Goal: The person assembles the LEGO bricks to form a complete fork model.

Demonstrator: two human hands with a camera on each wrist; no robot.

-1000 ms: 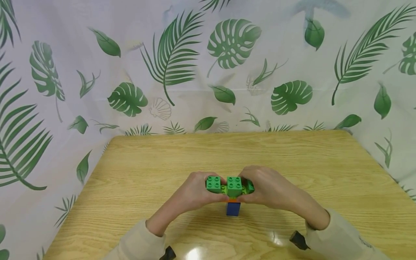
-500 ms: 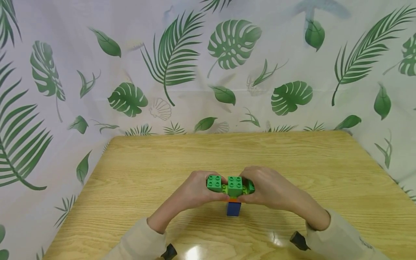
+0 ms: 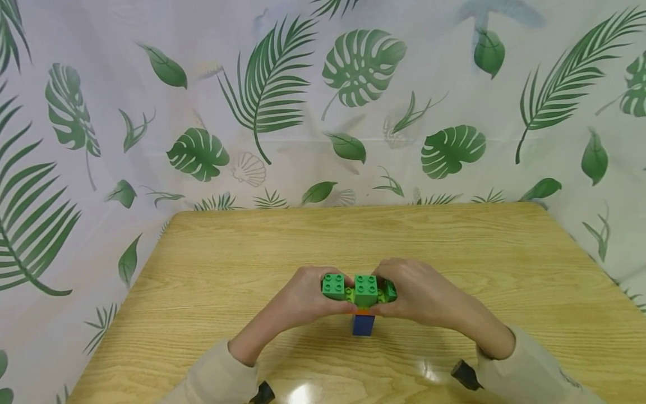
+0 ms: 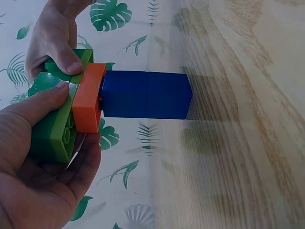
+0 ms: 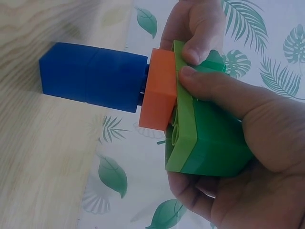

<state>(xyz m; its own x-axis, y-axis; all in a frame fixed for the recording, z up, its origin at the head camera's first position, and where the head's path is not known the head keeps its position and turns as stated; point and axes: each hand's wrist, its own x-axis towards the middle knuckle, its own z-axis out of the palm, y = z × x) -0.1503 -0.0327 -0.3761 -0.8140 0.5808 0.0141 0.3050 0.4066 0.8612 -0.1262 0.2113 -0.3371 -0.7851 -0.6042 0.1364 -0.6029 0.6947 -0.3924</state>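
A toy-brick stack stands upright on the table in the head view. Its column is two blue bricks [image 4: 143, 94], topped by an orange brick [image 4: 87, 102]. Dark studs show in a narrow gap between the orange brick and the blue below. Across the orange one lies a wide light-green layer [image 5: 187, 138] with green bricks [image 3: 365, 286] on top. My left hand [image 3: 310, 297] grips the left end of this green top, thumb on its near side. At the right end, my right hand [image 3: 421, 289] grips it likewise. Both thumb tips almost meet near the middle. Fingers hide parts of the green bricks.
The wooden table [image 3: 242, 241] extends around the stack on all sides. Behind it and at the sides hangs a white cloth [image 3: 298, 179] with a leaf print. Black wrist-camera pieces [image 3: 465, 375] sit below the sleeves.
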